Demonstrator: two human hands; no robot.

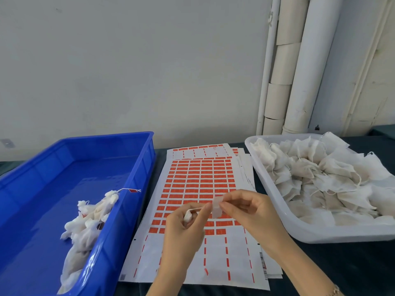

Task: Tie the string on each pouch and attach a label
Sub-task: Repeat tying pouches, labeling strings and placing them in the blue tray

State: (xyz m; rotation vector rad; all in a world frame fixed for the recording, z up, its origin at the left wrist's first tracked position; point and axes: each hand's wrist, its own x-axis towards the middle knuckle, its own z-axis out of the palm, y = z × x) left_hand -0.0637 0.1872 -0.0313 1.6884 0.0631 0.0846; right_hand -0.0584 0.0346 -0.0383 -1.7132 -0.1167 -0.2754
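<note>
Lower ctr of frame: left hand point(183, 225) is clenched round a small white pouch point(188, 216), most of it hidden in the fist. Its string point(195, 209) runs out to the right, pinched btwn thumb & index.

Right hand point(245, 210), just right of it, has its fingers point(226, 205) grasping a small pale label point(216, 205), held upright & touching the string's end. That spot is blurred, so it's probably a label folding over the string, can't be sure.

Both hands hover above the label sheet point(201, 180), top of a stack of white sheets w/ rows of orange-red stickers; the bottom rows are already peeled.

Left of frame: blue tray point(149, 154) w/ a heap of finished pouches point(85, 223) against its right wall, one tagged string draped over the rim. Right of frame: white tub point(299, 235) full of loose pouches point(310, 178). All sit on a dark table point(342, 263).

Upper right: white pipes point(299, 71) against the wall. Bottom right: bracelet point(333, 292) on the right wrist.
</note>
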